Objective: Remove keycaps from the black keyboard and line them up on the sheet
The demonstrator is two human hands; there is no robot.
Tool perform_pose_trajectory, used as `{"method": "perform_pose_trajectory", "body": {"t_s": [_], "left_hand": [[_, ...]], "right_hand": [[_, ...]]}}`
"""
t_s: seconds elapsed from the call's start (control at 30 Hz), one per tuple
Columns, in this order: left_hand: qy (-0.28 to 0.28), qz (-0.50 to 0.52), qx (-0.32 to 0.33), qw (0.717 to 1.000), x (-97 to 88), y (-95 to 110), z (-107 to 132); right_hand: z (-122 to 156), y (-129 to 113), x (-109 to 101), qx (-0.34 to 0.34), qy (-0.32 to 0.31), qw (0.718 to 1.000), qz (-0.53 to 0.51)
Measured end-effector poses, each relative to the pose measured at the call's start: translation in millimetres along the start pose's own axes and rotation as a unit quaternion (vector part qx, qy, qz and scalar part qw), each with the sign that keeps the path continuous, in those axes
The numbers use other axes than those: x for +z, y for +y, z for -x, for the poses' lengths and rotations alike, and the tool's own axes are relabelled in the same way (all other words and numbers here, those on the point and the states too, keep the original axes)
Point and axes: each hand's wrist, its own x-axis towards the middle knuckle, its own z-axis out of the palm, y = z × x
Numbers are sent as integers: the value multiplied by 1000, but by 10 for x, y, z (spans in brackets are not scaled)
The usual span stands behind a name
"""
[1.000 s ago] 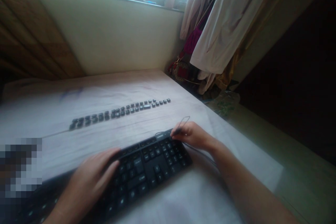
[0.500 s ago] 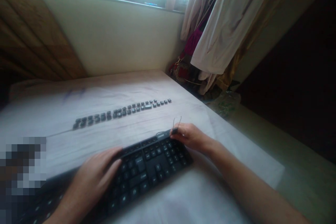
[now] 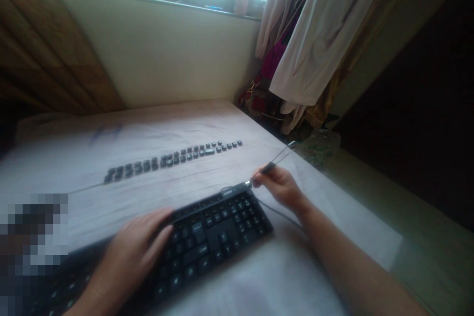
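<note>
A black keyboard (image 3: 222, 234) lies slanted across the cloth-covered surface, with bare dark spots among its keys. My left hand (image 3: 142, 237) grips it around the middle, fingers over the far edge and thumb on top. Past the keyboard's far right corner, my right hand (image 3: 279, 185) pinches a wire keycap puller (image 3: 268, 168) by its dark handle. Its two wires point up and away to the right, with a small pale piece at their end that I cannot make out. A silvery tip below my fingers is close to the keyboard's corner.
Beyond the keyboard, loose black keycaps (image 3: 168, 158) lie in two long rows. A thin dark cable (image 3: 279, 213) runs under my right forearm. The bed-like surface (image 3: 333, 222) ends at the right, near hanging clothes (image 3: 314, 49) and a plastic bag (image 3: 320, 148).
My right hand has shifted right, away from the keyboard's corner. The keycap puller has swung from upright to leaning right, with a silvery tip now showing below. My left hand stays put.
</note>
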Motion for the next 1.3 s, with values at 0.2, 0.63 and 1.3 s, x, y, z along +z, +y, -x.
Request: {"method": "perform_pose_trajectory", "body": {"t_s": [0.2,0.63,1.3], "left_hand": [[-2,-20,18,1000,-26,42,6],[-17,222,-70,972,-167,671,89],[-62,525,-295,796,-187,635,-1]], "right_hand": [[39,-170,191,-57,-57,996,32],[127,-570,904,-197,-138,971,7],[93,-198,924,-251,-90,922,279]]}}
